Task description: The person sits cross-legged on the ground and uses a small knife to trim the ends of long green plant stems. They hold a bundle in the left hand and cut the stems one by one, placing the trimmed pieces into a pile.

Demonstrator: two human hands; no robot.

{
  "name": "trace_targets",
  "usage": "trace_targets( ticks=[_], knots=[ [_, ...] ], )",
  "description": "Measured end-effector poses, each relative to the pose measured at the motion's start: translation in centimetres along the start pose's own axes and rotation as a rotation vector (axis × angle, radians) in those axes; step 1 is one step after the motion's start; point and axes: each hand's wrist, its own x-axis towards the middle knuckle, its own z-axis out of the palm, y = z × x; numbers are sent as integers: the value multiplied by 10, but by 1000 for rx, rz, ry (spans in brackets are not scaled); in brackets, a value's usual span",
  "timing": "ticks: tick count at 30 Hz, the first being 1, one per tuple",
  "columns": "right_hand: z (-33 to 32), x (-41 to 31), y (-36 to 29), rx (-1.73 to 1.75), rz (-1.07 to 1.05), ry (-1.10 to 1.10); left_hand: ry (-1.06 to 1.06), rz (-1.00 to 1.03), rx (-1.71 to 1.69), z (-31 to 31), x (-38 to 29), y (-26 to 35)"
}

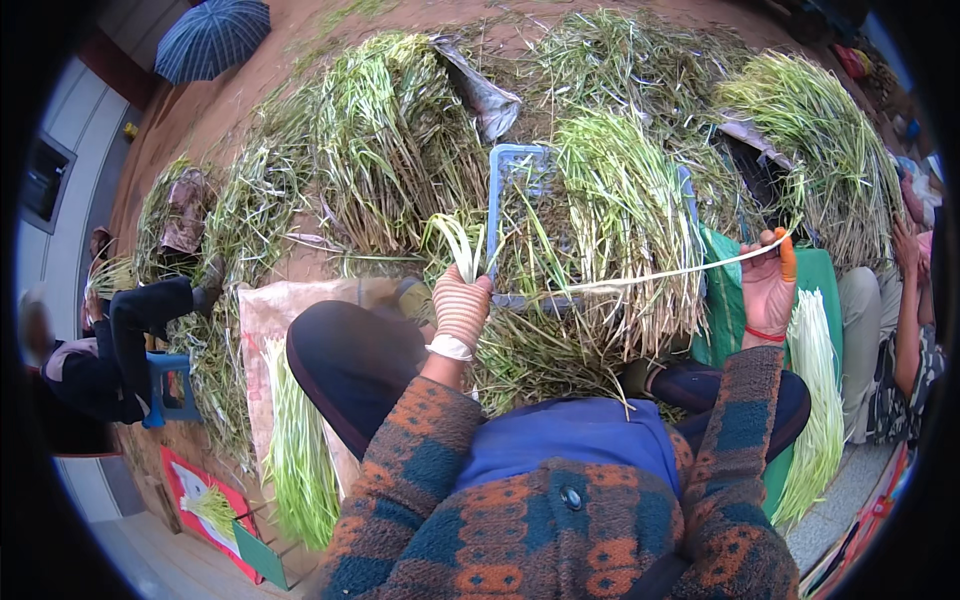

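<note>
My left hand (456, 311), in a striped knit glove, is closed around a small bunch of pale stalks (466, 247) with green tops. My right hand (766, 296), with an orange finger cover and a red wrist band, pinches one long pale stalk (660, 274) near its end. That stalk stretches leftward across a heap of green leafy stalks (622, 210). The heap lies over a blue plastic crate (493, 191) in front of my knees. Trimmed leaf litter (540, 367) covers the ground between my legs.
Cleaned stalks lie in a bundle (300, 450) by my left knee and another bundle (814, 405) on green sheeting at right. Larger stalk piles (390, 142) stand beyond the crate. A person (97, 360) sits far left near a blue stool (171, 386); another person's arm (907, 300) is at right.
</note>
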Motion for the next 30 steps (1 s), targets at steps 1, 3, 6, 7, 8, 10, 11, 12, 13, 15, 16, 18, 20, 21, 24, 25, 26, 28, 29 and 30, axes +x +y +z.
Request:
trace_targets(
  ticks=[1,3,6,7,8,10,11,12,13,15,16,18,20,21,24,25,26,28,29,30],
  knots=[
    [0,5,-12,56,-24,-93,-49,-74,100,-2,-1,2],
    [4,12,-25,10,-81,-76,-139,3,450,-6,-4,11],
    [16,20,-11,-213,-44,82,-196,3,434,-16,-6,32],
    [23,22,-3,-218,-28,59,-165,8,404,-21,-5,42],
    [31,23,5,-232,-32,69,-142,-38,61,-23,-7,51],
    [51,27,30,-375,-18,82,-254,-185,-368,-33,-11,68],
    [62,27,46,-437,55,63,-281,-182,-534,-34,-17,75],
    [75,25,64,-441,145,19,-308,-109,-673,-28,-24,81],
    [88,24,82,-482,206,-15,-342,-117,-742,-20,-32,84],
    [113,25,115,-532,339,-50,-471,-174,-765,-4,-47,86],
    [123,24,129,-561,357,-120,-543,-238,-704,2,-52,85],
    [139,26,153,-604,427,-175,-614,-325,-607,8,-62,80],
    [146,29,165,-633,491,-218,-629,-277,-599,7,-64,76],
    [147,32,167,-630,521,-273,-612,-284,-589,5,-63,76],
    [142,25,164,-789,653,-418,-472,-216,-656,-3,-54,81],
    [138,13,161,-796,728,-511,-442,-186,-673,-5,-50,84],
    [136,-2,162,-760,815,-573,-439,-157,-669,-7,-46,88],
    [133,-30,165,-698,956,-664,-390,-145,-592,-12,-38,96],
    [130,-41,165,-660,1010,-700,-371,-98,-667,-14,-35,99],
    [128,-51,165,-625,1047,-719,-342,-108,-621,-17,-31,102]
  ],
)
